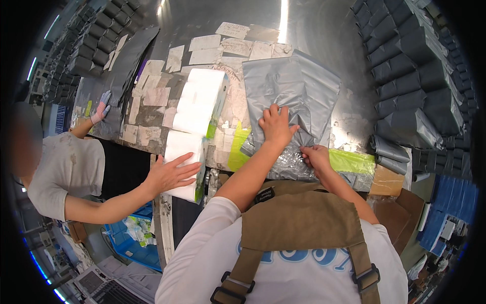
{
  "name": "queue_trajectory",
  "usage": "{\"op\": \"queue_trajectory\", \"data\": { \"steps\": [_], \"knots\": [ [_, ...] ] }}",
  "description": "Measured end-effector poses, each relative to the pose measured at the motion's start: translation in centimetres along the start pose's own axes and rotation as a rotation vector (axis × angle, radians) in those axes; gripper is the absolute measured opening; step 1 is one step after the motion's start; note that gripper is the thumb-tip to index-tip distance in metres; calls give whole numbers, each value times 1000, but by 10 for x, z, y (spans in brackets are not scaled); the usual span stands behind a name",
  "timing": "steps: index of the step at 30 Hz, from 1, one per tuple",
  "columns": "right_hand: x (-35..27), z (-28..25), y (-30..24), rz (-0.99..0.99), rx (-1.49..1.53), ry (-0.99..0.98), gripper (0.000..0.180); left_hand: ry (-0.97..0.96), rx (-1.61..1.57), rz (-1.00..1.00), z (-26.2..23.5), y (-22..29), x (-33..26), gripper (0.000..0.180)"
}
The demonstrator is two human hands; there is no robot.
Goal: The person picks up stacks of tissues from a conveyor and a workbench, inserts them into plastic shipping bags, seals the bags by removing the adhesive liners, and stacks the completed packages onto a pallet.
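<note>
A grey plastic mailer bag (298, 86) lies flat on the metal table (324, 30) in front of me. My left hand (276, 124) presses down on the bag with fingers spread. My right hand (315, 156) pinches the bag's near edge, where the plastic is crinkled. To the left lies a long pack of white paper rolls (195, 114) in clear wrap with green trim. A co-worker's bare hand (169, 175) rests flat on the near end of that pack.
Stacks of packed grey bags (415, 86) line the right side, more (96, 40) at the far left. Paper label scraps (223, 45) cover the tabletop. The co-worker's gloved hand (99, 112) rests on a dark sheet. A blue crate (134, 238) sits below left; a cardboard box (387, 181) right.
</note>
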State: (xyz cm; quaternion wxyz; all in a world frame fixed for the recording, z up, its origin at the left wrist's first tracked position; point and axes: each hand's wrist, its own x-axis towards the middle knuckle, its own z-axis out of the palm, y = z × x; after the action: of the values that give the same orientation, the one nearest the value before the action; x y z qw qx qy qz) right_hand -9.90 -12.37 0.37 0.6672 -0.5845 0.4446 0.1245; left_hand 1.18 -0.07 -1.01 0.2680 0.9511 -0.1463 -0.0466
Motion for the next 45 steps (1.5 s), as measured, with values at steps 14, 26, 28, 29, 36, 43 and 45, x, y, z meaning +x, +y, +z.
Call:
{"op": "queue_trajectory", "data": {
  "steps": [14,26,28,29,36,43,45],
  "knots": [
    [-18,-12,13,-81,-22,-37,26,-7,60,-29,2,3,4,69],
    [1,3,23,-88,102,67,16,-35,51,-38,1,3,7,69],
    [-1,-2,27,-95,134,20,15,-28,44,-47,2,2,8,68],
    [-3,-6,31,-79,135,5,14,-23,42,-53,2,2,9,68],
    [-21,-8,14,-131,89,-8,14,-13,92,-63,2,6,9,68],
    [-4,5,8,-29,144,33,20,-135,127,-113,-14,15,16,71],
    [2,8,11,-8,127,39,20,-156,132,-125,-15,18,18,71]
  ]
}}
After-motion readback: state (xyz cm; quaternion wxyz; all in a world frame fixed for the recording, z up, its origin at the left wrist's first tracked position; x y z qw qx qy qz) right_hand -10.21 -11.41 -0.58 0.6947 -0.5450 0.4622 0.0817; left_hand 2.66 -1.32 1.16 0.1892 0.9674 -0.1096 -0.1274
